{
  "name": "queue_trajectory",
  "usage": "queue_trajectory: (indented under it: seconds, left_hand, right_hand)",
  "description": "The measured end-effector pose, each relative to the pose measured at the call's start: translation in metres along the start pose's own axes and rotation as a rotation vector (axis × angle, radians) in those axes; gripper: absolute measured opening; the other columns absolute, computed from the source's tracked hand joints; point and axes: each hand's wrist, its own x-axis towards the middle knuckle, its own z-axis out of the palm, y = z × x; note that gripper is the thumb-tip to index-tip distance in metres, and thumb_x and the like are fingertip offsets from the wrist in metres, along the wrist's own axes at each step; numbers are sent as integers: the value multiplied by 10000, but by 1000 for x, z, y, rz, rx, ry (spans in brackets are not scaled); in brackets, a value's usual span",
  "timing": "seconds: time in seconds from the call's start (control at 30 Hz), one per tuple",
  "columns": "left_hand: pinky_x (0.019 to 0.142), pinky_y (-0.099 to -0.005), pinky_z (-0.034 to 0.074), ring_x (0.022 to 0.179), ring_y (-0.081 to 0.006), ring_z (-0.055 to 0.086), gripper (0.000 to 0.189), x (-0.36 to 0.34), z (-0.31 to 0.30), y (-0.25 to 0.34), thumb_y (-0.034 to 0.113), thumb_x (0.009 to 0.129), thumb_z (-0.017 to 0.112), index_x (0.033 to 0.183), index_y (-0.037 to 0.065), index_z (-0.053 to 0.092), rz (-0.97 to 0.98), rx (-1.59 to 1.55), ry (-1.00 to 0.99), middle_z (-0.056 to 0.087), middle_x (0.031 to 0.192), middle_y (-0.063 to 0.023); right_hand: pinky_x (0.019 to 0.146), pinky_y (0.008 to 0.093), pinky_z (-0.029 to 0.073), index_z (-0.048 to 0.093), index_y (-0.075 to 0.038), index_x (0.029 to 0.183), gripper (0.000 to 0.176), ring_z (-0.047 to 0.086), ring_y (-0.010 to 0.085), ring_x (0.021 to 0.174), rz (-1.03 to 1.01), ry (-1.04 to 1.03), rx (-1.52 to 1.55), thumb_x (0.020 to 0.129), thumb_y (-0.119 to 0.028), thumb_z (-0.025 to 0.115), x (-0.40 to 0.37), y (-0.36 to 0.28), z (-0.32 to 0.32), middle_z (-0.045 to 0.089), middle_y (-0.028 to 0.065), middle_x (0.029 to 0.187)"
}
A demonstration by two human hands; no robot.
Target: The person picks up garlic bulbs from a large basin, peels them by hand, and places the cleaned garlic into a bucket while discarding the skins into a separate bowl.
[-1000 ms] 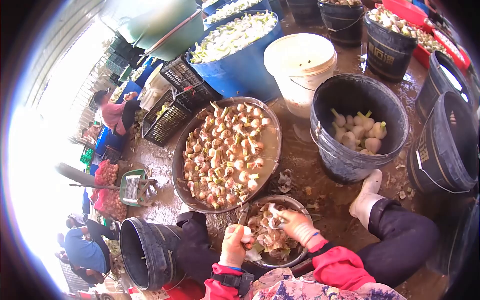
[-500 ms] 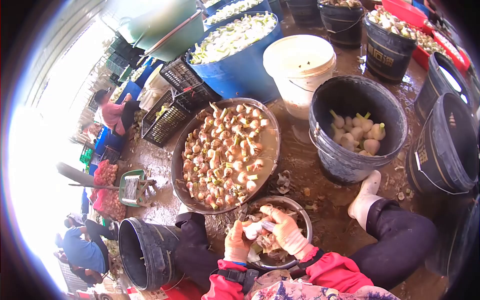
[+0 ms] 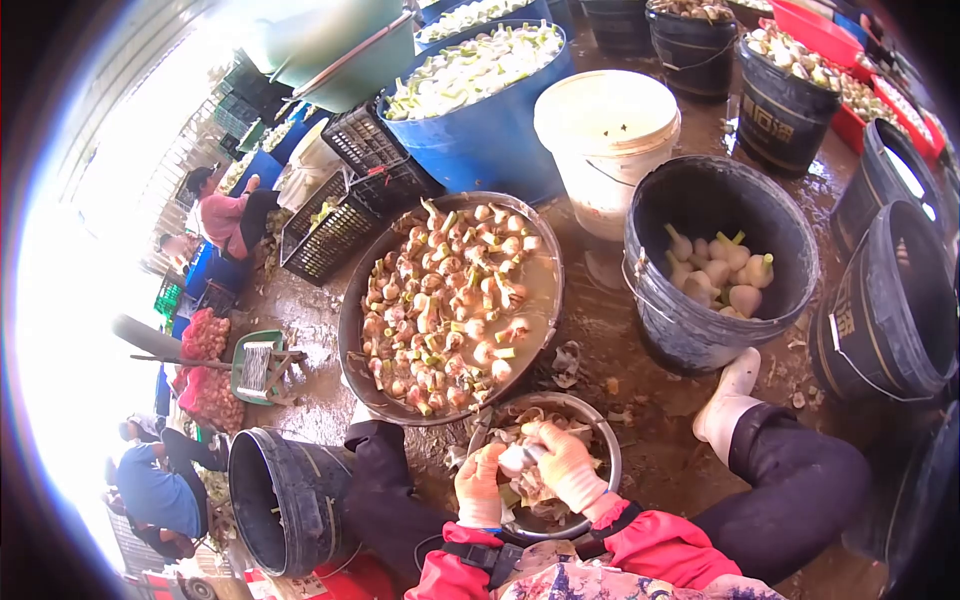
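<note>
Above a metal bowl (image 3: 612, 440) full of peeled skins (image 3: 535, 490), my two hands work close together. My left hand (image 3: 480, 488) is closed around a whitish garlic bulb (image 3: 513, 460). Against the same bulb, my right hand (image 3: 566, 466) is closed on a small grey tool (image 3: 537, 451) that looks like a knife, mostly hidden by the fingers. Just beyond the bowl stands a wide basin (image 3: 350, 345) of unpeeled garlic bulbs (image 3: 440, 310) in murky water. To its right a black bucket (image 3: 690, 340) holds several peeled white garlic bulbs (image 3: 735, 270).
A white bucket (image 3: 605, 150) and a blue tub (image 3: 470, 150) of cut stems stand behind the basin. Black buckets (image 3: 880, 310) line the right; another black bucket (image 3: 300, 500) tilts at my left. Black crates (image 3: 330, 240), a green dustpan (image 3: 258, 365) and seated people (image 3: 165, 490) are farther left.
Both hands remain at the bulb over the bowl, with the fingers slightly shifted. The view has turned a little. A person in pink at far left has raised a hand.
</note>
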Motion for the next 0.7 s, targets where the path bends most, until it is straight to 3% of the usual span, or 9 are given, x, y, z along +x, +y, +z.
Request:
queue_trajectory:
  seconds: [0.13,0.23,0.33,0.4,0.53,0.63,0.7]
  left_hand:
    - [535,-236,427,644,-113,554,324,-4,7,3,368,920,572,952,49,614,-24,-219,-29,630,815,-35]
    - [510,-246,386,622,-127,513,378,0,5,0,422,921,546,957,50,596,-119,-404,-18,613,798,-38]
    - [495,-255,333,597,-137,446,420,10,-3,-8,485,912,524,950,71,586,-174,-490,20,578,767,-25]
    - [508,-249,348,600,-128,462,447,14,-8,-11,487,917,515,1022,58,582,-197,-600,116,586,808,-27]
    - [527,-266,371,629,-142,488,470,20,-25,-8,552,887,512,996,100,577,-232,-663,250,580,819,-20]
    - [535,-234,370,673,-121,491,411,26,-53,11,532,886,529,993,139,586,-185,-712,249,578,845,22]
    - [574,-224,424,661,-104,488,400,37,-106,44,512,915,492,993,126,563,149,-749,167,544,823,20]
  right_hand:
    - [678,253,488,620,-28,1036,226,591,121,774,466,133,591,839,57,552,8,15,-8,641,53,915]
    - [638,271,528,618,-20,1017,182,606,142,746,438,167,515,862,29,536,6,43,-5,635,54,883]
    - [609,246,480,618,-10,1003,168,581,119,711,502,233,552,845,21,570,7,44,-8,639,42,860]
    - [575,246,465,618,-4,976,143,564,114,684,452,363,596,847,23,564,10,38,-18,626,34,839]
    - [527,232,457,629,-27,946,145,565,109,662,462,621,916,837,40,561,24,38,-38,619,39,876]
    - [519,233,471,633,-31,980,160,574,115,676,532,463,793,838,25,583,18,44,-32,620,42,902]
    - [523,239,486,634,-35,1019,194,579,124,679,595,280,613,835,20,604,9,55,-23,625,47,923]
